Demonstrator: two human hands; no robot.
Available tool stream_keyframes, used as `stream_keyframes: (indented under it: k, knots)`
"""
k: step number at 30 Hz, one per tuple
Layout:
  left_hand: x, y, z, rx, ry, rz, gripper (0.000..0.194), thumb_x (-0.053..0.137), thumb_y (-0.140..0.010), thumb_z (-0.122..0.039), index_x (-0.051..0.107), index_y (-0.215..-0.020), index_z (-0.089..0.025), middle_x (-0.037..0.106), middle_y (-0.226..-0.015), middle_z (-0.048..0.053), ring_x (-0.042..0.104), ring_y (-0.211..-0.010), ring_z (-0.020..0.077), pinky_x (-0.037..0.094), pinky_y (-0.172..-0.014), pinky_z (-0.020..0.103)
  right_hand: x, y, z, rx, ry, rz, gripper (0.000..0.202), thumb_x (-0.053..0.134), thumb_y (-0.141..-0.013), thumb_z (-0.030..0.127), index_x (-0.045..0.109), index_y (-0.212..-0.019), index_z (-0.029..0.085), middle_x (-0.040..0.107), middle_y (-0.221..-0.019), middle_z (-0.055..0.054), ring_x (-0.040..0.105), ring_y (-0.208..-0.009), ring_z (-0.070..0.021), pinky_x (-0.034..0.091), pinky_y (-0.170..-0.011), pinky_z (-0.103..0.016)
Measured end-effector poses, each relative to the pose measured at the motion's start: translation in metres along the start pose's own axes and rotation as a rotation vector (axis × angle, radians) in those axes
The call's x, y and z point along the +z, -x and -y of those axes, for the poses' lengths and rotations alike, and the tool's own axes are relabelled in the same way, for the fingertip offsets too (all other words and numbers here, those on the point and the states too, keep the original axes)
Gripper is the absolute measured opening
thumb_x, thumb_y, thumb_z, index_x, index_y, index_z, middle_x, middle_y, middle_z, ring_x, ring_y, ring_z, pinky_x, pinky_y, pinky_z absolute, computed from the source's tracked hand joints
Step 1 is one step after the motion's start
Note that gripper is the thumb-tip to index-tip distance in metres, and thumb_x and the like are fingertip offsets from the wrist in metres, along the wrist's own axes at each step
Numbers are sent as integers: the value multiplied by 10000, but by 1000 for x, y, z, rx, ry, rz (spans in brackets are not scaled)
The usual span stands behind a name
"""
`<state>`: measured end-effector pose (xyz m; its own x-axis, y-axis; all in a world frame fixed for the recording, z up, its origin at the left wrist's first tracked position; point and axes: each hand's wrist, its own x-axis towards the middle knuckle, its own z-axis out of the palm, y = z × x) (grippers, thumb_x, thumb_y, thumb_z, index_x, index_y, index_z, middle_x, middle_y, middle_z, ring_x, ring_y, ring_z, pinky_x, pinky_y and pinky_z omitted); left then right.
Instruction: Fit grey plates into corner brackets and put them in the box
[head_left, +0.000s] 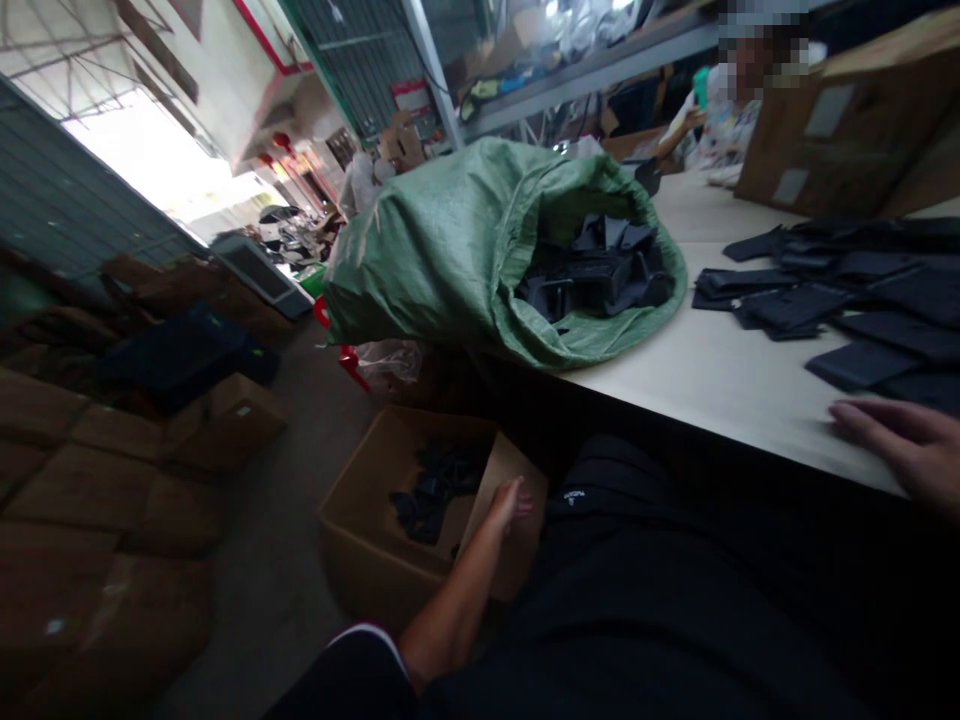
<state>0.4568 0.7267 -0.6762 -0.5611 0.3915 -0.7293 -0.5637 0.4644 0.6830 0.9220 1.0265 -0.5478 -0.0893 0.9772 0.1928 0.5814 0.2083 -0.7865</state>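
Note:
My left hand (513, 503) is over the raised flap of an open cardboard box (382, 545) on the floor, fingers apart and holding nothing. Dark pieces (435, 490) lie inside that box. At the right edge my right hand (904, 440) hovers by the table's front edge with its fingers spread, beside a pile of flat black pieces (862, 360). A green woven sack (435, 240) lies on its side on the white table (645, 375), its mouth showing black plastic parts (592, 275).
A large cardboard box (847, 130) stands at the table's back right. Another person (720, 110) is behind the table. Stacked cartons (90, 480) fill the lower left. A red stool (352, 365) is partly hidden beneath the sack.

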Motion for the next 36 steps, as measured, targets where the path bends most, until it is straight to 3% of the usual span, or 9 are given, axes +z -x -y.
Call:
stream_keyframes:
  k: [5,10,14,18,22,25,30,33,36]
  knots:
    - [12,26,-64,113,119,154,414,395,-1098,-404,611,-1308,-120,783,-1119,213,799,-934,251,643,-873,390,-19,6,47,122,-873,155,1014,124,-953,889,611,-1495,184,603,-1514,-318,638,-1389,-414,569,-1007,-579]
    - [36,68,-126,317,195,222,351,386,-1046,-307,628,-1222,-122,796,-1105,215,806,-937,224,643,-915,366,-30,0,55,141,-1242,102,1020,154,-938,929,513,-1577,220,536,-1605,-290,563,-1486,-361,546,-1089,-546]
    - [67,106,-159,515,85,274,339,498,-1015,-322,660,-1216,-101,804,-1044,226,806,-856,258,646,-807,371,-8,-11,32,104,-838,83,841,410,-941,870,652,-1401,209,722,-1352,-280,776,-1138,-396,645,-890,-543]
    - [124,128,-202,789,-110,343,376,608,-997,-364,669,-1290,-136,810,-1062,187,802,-849,268,624,-770,348,23,-11,9,51,-405,-80,650,805,-718,679,782,-1132,178,815,-1064,-197,799,-919,-370,641,-912,-551]
    - [193,119,-268,1021,-328,256,417,606,-1022,-323,631,-1413,-181,792,-1176,159,793,-962,267,610,-905,381,30,-5,4,-13,-302,-120,502,782,-732,619,832,-992,192,829,-1071,-168,789,-999,-365,610,-998,-532]
    - [220,101,-317,1162,-515,82,549,753,-940,-235,613,-1470,-208,731,-1360,161,689,-1299,299,483,-1164,406,28,-3,2,-50,-269,-147,501,733,-775,631,837,-993,192,838,-1060,-156,798,-983,-357,630,-954,-509]
    - [190,74,-368,1167,-871,-178,502,816,-911,-233,659,-1380,-149,678,-1442,164,603,-1402,335,402,-1237,567,32,-1,-3,-109,-241,-171,432,708,-842,596,844,-1012,223,849,-1071,-117,805,-992,-322,644,-910,-431]
    - [162,60,-387,1093,-1089,-303,338,784,-962,-312,710,-1249,-147,703,-1370,133,630,-1346,317,438,-1201,588,39,1,-2,-128,-210,-169,422,690,-877,578,843,-1038,219,847,-1088,-117,803,-982,-315,641,-901,-424]
    - [157,46,-398,1024,-1284,-349,286,789,-963,-401,747,-1108,-158,733,-1297,120,639,-1327,306,435,-1203,579,44,2,1,-146,-151,-163,431,662,-898,569,838,-1050,206,837,-1116,-131,789,-968,-319,629,-910,-454]
